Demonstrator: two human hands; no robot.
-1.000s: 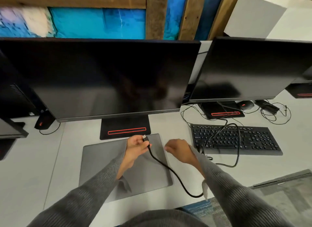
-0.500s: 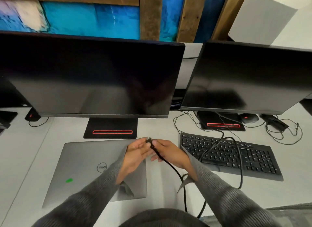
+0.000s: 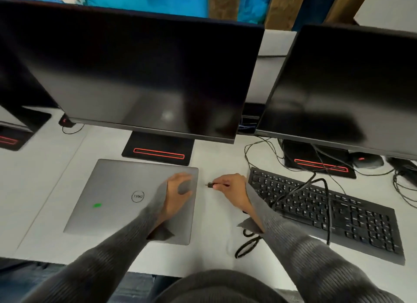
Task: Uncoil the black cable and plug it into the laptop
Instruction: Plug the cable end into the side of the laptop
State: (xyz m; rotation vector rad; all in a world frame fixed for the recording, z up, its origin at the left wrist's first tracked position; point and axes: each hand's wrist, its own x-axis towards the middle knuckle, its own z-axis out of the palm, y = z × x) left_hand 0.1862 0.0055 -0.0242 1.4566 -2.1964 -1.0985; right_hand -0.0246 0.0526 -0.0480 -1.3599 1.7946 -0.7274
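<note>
A closed grey laptop [image 3: 126, 196] with a round logo and a green sticker lies flat on the white desk in front of the big monitor. My left hand [image 3: 178, 190] rests open on the lid near its right edge, fingers spread. My right hand [image 3: 232, 191] is pinched on the black cable's plug [image 3: 209, 185], which points left at the laptop's right side, a short gap away. The black cable [image 3: 247, 246] runs under my right wrist and loops near the desk's front edge.
The big monitor's stand [image 3: 158, 150] sits just behind the laptop. A black keyboard [image 3: 327, 210] lies at the right with other cables [image 3: 300, 187] draped over it. A second monitor [image 3: 347, 88] stands at the right, with a mouse [image 3: 366, 159] under it.
My left hand let go of the plug and moved onto the laptop lid. My right hand now holds the plug alone, lower and pointing at the laptop's right edge. The view shifted right and down.
</note>
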